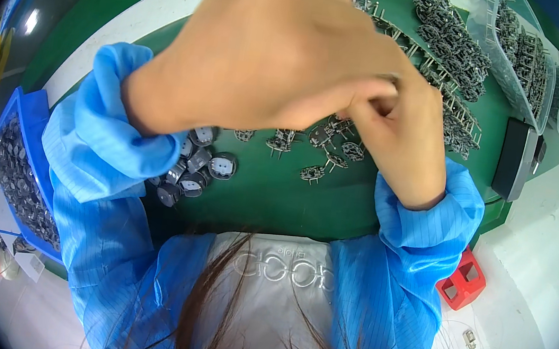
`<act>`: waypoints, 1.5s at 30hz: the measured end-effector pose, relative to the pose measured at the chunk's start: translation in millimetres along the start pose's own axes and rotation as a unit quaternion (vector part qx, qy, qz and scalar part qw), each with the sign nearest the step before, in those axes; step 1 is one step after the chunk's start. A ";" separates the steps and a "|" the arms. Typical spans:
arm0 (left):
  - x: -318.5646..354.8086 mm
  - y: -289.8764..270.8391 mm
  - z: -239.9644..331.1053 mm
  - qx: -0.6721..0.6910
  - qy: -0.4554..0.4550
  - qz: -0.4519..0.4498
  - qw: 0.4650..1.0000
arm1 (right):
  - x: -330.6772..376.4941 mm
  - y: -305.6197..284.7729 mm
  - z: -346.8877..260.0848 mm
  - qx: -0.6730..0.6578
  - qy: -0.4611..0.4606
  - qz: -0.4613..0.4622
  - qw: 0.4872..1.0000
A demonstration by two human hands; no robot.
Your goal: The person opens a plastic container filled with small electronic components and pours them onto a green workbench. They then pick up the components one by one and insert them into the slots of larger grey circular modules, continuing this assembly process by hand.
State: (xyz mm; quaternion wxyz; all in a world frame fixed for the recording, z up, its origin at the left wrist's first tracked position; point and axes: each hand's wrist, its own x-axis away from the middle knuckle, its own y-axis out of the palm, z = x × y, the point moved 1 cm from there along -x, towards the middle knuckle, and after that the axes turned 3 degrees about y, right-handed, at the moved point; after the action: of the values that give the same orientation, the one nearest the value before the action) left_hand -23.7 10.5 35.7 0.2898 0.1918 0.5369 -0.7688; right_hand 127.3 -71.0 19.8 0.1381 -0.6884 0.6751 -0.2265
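Observation:
My left hand [273,55] is raised close to the camera, fingers curled together and meeting my right hand [400,130] above a green mat [276,202]. Whatever is pinched between the fingertips is hidden. Below the hands lie several small grey round parts [197,164] and small dark pronged parts [328,149] loose on the mat. Both arms wear blue striped sleeves.
Rows of dark pronged parts [457,64] lie on the mat at the back right, beside clear plastic trays [523,61] holding more. A black box [515,158] stands at right. A blue bin [18,170] of grey parts sits at left. A red block [463,279] lies lower right.

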 end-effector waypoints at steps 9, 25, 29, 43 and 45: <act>-13.9 15.3 -42.8 -0.002 -0.095 -0.055 0.994 | 0.5 -27.1 -9.1 -0.026 0.049 -0.030 0.998; -22.4 -2.8 -35.9 0.247 -0.163 -0.067 0.953 | 2.7 -42.5 -5.2 0.086 -0.171 0.188 0.963; -24.3 -1.7 -23.8 0.273 -0.249 -0.015 0.929 | -17.8 -30.8 -6.2 0.258 -0.274 0.195 0.906; -5.0 2.0 -33.0 0.149 -0.130 -0.127 0.972 | -26.4 -23.4 32.5 0.341 -0.225 0.152 0.900; -11.4 -2.7 -24.7 0.151 -0.206 -0.138 0.957 | -27.4 -25.5 31.6 0.319 -0.246 0.182 0.897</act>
State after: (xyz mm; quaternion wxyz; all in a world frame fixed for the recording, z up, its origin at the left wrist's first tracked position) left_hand -17.2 37.0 35.8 0.2526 -0.0055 0.3646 -0.8962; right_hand 165.6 -46.2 1.8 0.5510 -0.5062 0.6246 -0.2237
